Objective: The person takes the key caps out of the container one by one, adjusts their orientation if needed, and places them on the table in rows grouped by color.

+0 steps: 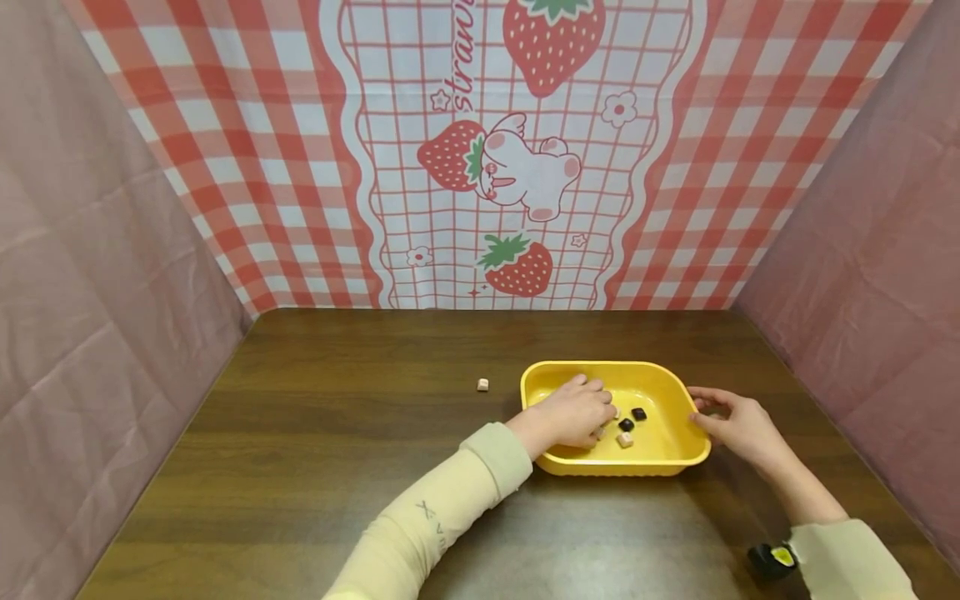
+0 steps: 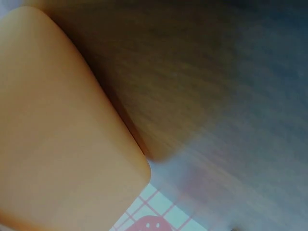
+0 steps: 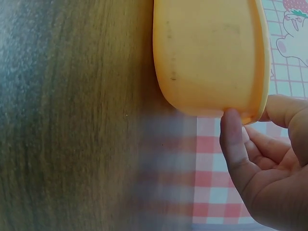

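Note:
A yellow plastic basin (image 1: 678, 429) stands on the table, a little right of the middle. My left hand (image 1: 573, 412) reaches down into its left half, fingers bent towards the bottom. I cannot tell whether those fingers hold anything. Close to them lie small black cubes (image 1: 638, 413) and pale cubes (image 1: 625, 439). My right hand (image 1: 738, 425) pinches the basin's right end, thumb and fingers on either side of the rim, as the right wrist view also shows. In the left wrist view the basin's outer wall (image 2: 62, 130) fills the left side, and the left hand is hidden.
One pale cube (image 1: 482, 385) lies on the dark wooden table (image 1: 337, 442), left of the basin. By the right sleeve is a black object (image 1: 772, 560) with a yellow-green patch. A strawberry-print cloth (image 1: 487, 192) hangs behind, with pink cloths at both sides.

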